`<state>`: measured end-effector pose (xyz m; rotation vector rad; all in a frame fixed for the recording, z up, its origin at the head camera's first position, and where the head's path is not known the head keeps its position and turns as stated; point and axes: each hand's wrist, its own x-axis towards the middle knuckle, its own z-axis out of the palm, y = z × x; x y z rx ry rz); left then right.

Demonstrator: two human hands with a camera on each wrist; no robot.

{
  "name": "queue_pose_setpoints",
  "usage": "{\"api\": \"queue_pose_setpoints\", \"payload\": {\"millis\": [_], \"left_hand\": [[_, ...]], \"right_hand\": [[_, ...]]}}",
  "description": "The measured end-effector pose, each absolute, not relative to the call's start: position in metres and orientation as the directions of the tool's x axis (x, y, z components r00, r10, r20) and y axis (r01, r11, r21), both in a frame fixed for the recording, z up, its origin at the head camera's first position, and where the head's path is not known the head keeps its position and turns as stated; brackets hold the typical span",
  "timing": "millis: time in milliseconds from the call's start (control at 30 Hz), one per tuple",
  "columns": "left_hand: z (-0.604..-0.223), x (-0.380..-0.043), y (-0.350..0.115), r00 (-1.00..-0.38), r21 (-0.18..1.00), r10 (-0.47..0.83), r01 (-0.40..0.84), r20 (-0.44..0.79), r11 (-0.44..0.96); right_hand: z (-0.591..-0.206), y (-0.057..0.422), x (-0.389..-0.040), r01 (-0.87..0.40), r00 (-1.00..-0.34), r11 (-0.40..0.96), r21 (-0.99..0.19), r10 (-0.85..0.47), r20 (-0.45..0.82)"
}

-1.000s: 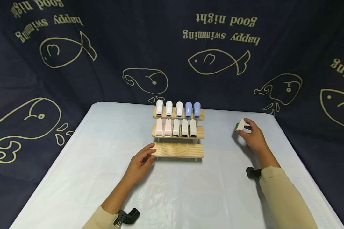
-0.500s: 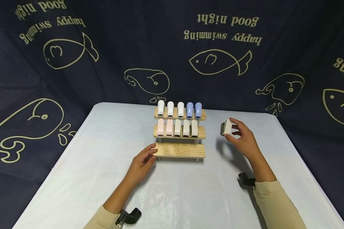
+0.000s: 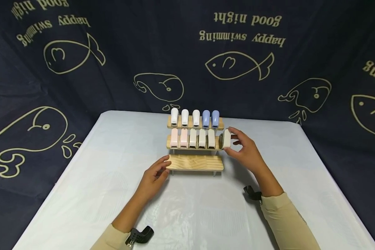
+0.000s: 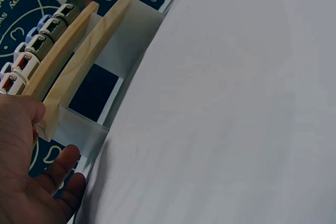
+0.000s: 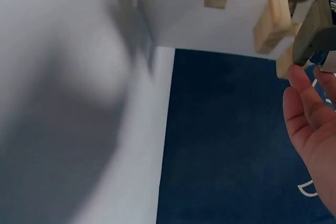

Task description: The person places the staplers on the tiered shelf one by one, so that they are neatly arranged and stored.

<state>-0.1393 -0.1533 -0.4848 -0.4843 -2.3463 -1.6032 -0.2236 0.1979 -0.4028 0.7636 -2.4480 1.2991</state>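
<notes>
A three-step wooden display rack (image 3: 195, 163) stands on the table. My right hand (image 3: 245, 149) pinches a small white-and-grey stapler (image 3: 226, 139) at the right end of the middle step; the right wrist view shows its grey underside. Whether it touches the board cannot be told. To its left on that step stand white staplers (image 3: 202, 138) and pink staplers (image 3: 179, 138), side by side. My left hand (image 3: 154, 175) touches the left end of the bare lowest step with relaxed fingers, some of them apart from the board in the left wrist view.
White staplers (image 3: 185, 117) and blue staplers (image 3: 210, 118) line the top step at the back. A pale cloth covers the table (image 3: 112, 146). Behind it hangs a dark blue curtain (image 3: 118, 93) printed with fish and words.
My right hand has carried the stapler leftward from the right of the table to the right end of the middle step. My left hand has stayed at the lowest step.
</notes>
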Motion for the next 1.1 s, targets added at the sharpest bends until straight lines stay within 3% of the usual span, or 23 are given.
{"api": "queue_pose_setpoints", "payload": {"millis": [1100], "left_hand": [[-0.484,-0.14,-0.153,-0.909,0.838,0.123,0.415,0.398,0.355]], "right_hand": [[-0.415,0.177,-0.227,-0.647,-0.761,0.474,-0.597,-0.358,0.541]]}}
